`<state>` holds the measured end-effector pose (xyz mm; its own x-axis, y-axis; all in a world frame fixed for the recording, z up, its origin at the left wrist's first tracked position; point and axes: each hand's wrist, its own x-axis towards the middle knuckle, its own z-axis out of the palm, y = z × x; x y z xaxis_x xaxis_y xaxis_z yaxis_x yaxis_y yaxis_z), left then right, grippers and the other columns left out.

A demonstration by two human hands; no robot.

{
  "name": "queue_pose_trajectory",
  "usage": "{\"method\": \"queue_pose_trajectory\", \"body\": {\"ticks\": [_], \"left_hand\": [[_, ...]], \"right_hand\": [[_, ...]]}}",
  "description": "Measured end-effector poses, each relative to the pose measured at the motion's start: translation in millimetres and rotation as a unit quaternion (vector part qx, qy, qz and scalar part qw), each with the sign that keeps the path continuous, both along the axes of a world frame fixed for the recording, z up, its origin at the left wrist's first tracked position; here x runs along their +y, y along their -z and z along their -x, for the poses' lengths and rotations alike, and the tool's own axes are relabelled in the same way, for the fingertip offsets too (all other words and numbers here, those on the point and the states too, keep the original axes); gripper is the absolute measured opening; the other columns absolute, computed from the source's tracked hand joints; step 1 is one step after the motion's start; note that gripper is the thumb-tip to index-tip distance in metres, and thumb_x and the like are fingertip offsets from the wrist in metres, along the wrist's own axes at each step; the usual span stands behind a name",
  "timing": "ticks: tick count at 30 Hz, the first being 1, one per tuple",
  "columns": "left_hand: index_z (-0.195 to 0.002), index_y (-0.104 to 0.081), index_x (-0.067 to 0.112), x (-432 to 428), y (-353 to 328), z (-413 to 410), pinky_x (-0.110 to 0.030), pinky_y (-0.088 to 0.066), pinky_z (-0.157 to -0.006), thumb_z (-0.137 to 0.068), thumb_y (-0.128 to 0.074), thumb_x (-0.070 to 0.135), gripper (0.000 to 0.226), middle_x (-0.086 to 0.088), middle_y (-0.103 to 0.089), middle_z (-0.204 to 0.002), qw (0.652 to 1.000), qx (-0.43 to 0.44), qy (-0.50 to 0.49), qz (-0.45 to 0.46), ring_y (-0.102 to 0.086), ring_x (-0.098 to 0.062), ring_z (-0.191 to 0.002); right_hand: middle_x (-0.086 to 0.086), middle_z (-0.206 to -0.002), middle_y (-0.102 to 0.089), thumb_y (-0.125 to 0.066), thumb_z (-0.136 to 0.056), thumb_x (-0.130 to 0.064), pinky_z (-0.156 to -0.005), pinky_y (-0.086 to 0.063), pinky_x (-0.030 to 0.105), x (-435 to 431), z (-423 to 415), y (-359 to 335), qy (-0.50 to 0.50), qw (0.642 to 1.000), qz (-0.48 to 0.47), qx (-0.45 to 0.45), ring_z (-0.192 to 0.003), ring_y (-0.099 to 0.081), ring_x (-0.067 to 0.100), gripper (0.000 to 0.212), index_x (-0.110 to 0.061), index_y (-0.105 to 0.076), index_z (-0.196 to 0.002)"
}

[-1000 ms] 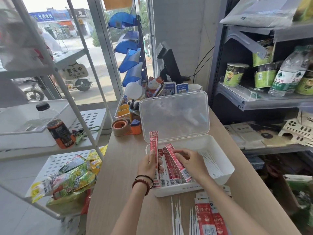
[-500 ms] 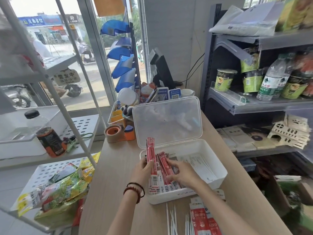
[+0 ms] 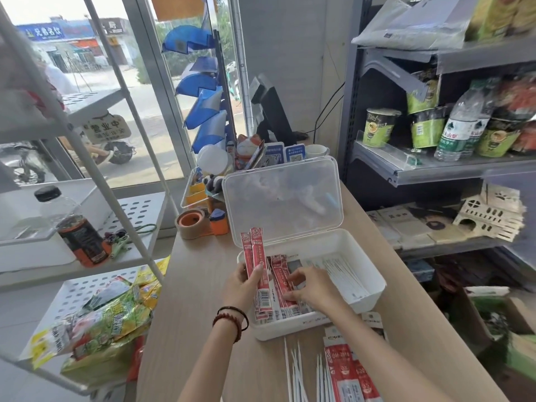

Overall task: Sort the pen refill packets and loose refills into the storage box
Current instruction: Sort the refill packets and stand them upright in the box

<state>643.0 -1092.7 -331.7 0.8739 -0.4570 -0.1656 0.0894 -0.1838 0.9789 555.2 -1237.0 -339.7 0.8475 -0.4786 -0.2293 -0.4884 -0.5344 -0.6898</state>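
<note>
A white storage box [image 3: 374,297] sits open on the wooden counter, its clear lid [image 3: 282,203] standing upright. My left hand [image 3: 242,287] grips two red refill packets [image 3: 255,250] upright at the box's left end. My right hand [image 3: 311,285] presses on red packets [image 3: 282,274] lying in the box's left half. Loose white refills [image 3: 345,275] lie in its right half. More red packets [image 3: 345,369] and loose white refills [image 3: 297,372] lie on the counter in front of the box.
An orange tape roll [image 3: 191,223] and a desk organiser [image 3: 200,191] stand behind the box. A white wire rack [image 3: 95,303] with snack bags [image 3: 101,323] and a bottle [image 3: 77,227] is at left. Grey shelves [image 3: 435,166] with cup noodles are at right.
My right hand has laid a slanted red packet down flat among those in the box. My left hand keeps holding its packets upright at the box's left end.
</note>
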Motion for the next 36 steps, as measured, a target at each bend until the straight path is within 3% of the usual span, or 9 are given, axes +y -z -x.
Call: {"method": "queue_pose_trajectory", "body": {"ticks": [5,8,13,15,20,23,26,31,36], "left_hand": [[-0.108,-0.061,0.019,-0.3,-0.7,2.1,-0.024,-0.055,-0.068,-0.089,-0.062,0.029,0.021,0.002,-0.072,-0.091,1.000,-0.019,-0.006,-0.007,-0.070,-0.012,-0.080],[-0.109,-0.060,0.022,1.0,-4.1,5.2,-0.021,-0.054,-0.068,-0.085,-0.066,0.032,0.026,0.005,-0.071,-0.092,0.999,-0.041,-0.005,-0.011,-0.069,-0.010,-0.082],[-0.101,-0.059,0.031,1.1,-10.6,12.0,-0.008,-0.046,-0.057,-0.079,-0.072,0.036,0.025,0.013,-0.069,-0.086,0.995,-0.089,-0.004,-0.051,-0.065,0.001,-0.077],[-0.096,-0.062,0.030,1.1,-11.5,13.4,-0.008,-0.048,-0.058,-0.078,-0.073,0.038,0.023,0.013,-0.069,-0.083,0.994,-0.090,0.000,-0.063,-0.066,0.000,-0.075],[-0.075,-0.065,0.034,1.8,-12.4,16.7,-0.015,-0.048,-0.060,-0.080,-0.068,0.046,0.013,0.012,-0.068,-0.071,0.989,-0.111,-0.007,-0.096,-0.064,-0.003,-0.068],[-0.076,-0.065,0.031,2.2,-11.4,17.4,-0.014,-0.047,-0.058,-0.081,-0.067,0.045,0.015,0.013,-0.068,-0.071,0.988,-0.117,-0.013,-0.104,-0.065,-0.002,-0.069],[-0.080,-0.067,0.027,1.9,-10.2,16.8,-0.015,-0.047,-0.060,-0.082,-0.065,0.045,0.018,0.010,-0.071,-0.076,0.989,-0.106,-0.027,-0.099,-0.067,-0.004,-0.072],[-0.087,-0.065,0.027,2.4,-10.3,15.5,-0.011,-0.046,-0.057,-0.083,-0.064,0.043,0.017,0.007,-0.073,-0.082,0.990,-0.093,-0.026,-0.099,-0.067,0.000,-0.072],[-0.095,-0.065,0.023,1.2,-8.8,14.1,-0.012,-0.046,-0.058,-0.082,-0.066,0.042,0.023,0.011,-0.070,-0.080,0.989,-0.101,-0.031,-0.099,-0.065,0.000,-0.072]], "right_hand": [[-0.013,-0.110,-0.066,-0.071,-0.081,-0.044,-0.089,-0.047,0.021,1.2,1.9,-4.3,-0.001,0.998,-0.002,-0.066,-0.091,-0.060,0.000,0.039,-0.024,-0.065,-0.114],[-0.017,-0.100,-0.067,-0.067,-0.083,-0.049,-0.093,-0.052,0.027,1.0,3.8,-8.5,-0.059,0.993,-0.064,-0.086,-0.087,-0.061,-0.004,0.031,-0.029,-0.066,-0.106],[-0.008,-0.095,-0.072,-0.068,-0.077,-0.059,-0.071,-0.055,0.020,3.0,6.6,-11.4,-0.087,0.984,-0.097,-0.119,-0.079,-0.068,0.010,0.041,-0.027,-0.068,-0.103],[-0.006,-0.094,-0.073,-0.074,-0.076,-0.054,-0.065,-0.054,0.018,2.5,6.4,-11.7,-0.076,0.981,-0.114,-0.136,-0.077,-0.068,0.007,0.041,-0.023,-0.068,-0.103],[-0.006,-0.095,-0.073,-0.075,-0.077,-0.047,-0.065,-0.055,0.018,2.9,6.7,-14.7,-0.045,0.975,-0.144,-0.166,-0.079,-0.070,0.006,0.043,-0.024,-0.064,-0.111],[-0.003,-0.094,-0.075,-0.070,-0.087,-0.034,-0.062,-0.052,0.016,-1.2,6.2,-14.1,-0.018,0.960,-0.205,-0.188,-0.078,-0.071,0.008,0.023,-0.020,-0.063,-0.105],[-0.002,-0.096,-0.075,-0.065,-0.091,-0.028,-0.061,-0.050,0.021,-8.7,5.4,-9.8,0.032,0.950,-0.241,-0.198,-0.083,-0.069,0.013,0.014,-0.019,-0.062,-0.101],[-0.007,-0.091,-0.068,-0.070,-0.088,-0.025,-0.058,-0.050,0.015,-7.2,2.7,-5.0,0.056,0.977,-0.124,-0.163,-0.078,-0.068,0.006,0.025,-0.023,-0.056,-0.108],[-0.013,-0.091,-0.061,-0.070,-0.087,-0.022,-0.065,-0.050,0.015,2.1,-1.1,-2.6,-0.036,0.994,-0.041,-0.099,-0.076,-0.061,-0.001,0.042,-0.031,-0.047,-0.122]]}}
